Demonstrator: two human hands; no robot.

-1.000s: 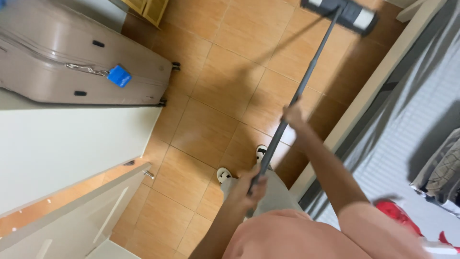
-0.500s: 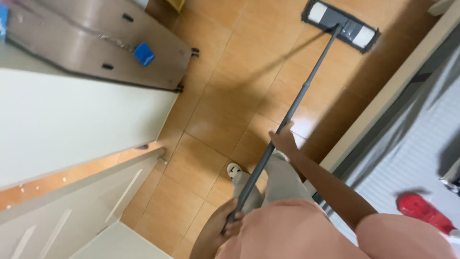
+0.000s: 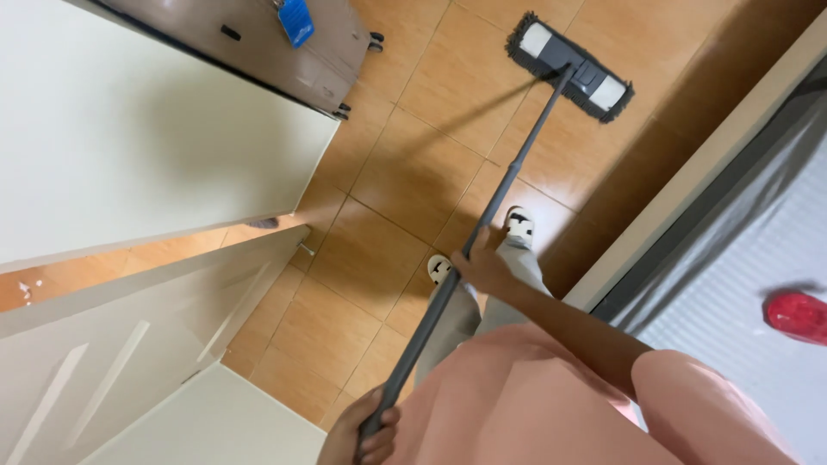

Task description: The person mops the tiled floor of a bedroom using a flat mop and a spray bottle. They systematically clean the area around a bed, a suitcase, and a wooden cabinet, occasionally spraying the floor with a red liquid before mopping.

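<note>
Orange-brown tiled floor [image 3: 405,181], seen from straight above; white wall panel [image 3: 129,146] off to the left hand's side, a white door [image 3: 129,344] ajar below it. Pale sill [image 3: 689,172] and a grey ribbed surface [image 3: 741,275] beyond the right arm, with a red thing [image 3: 797,314] lying on it, well apart from both hands. Grey suitcase [image 3: 301,52] with a blue tag [image 3: 295,19] far ahead of the left hand, clear of the mop.

Right hand [image 3: 484,269] closed around the pole [image 3: 508,181] about midway up, arm stretched forward. Left hand [image 3: 366,430] wrapped round the pole's upper end, close in against the body, fingers curled shut. Both gripping firmly, neither open.

Mop head [image 3: 568,67] flat on the tiles, far out ahead of the right hand, at the full reach of the pole, turned slantwise across the tile joints. Slippers [image 3: 519,226] just beside the right hand as seen from above, one on each side of the pole.

By the look of it, mid-stroke in mopping, head near the outer end of its travel. Next move likely calling for a steady pull or sweep with the head kept flat, the right hand steering, the left pivoting, and care near the suitcase wheels and the sill edge.
</note>
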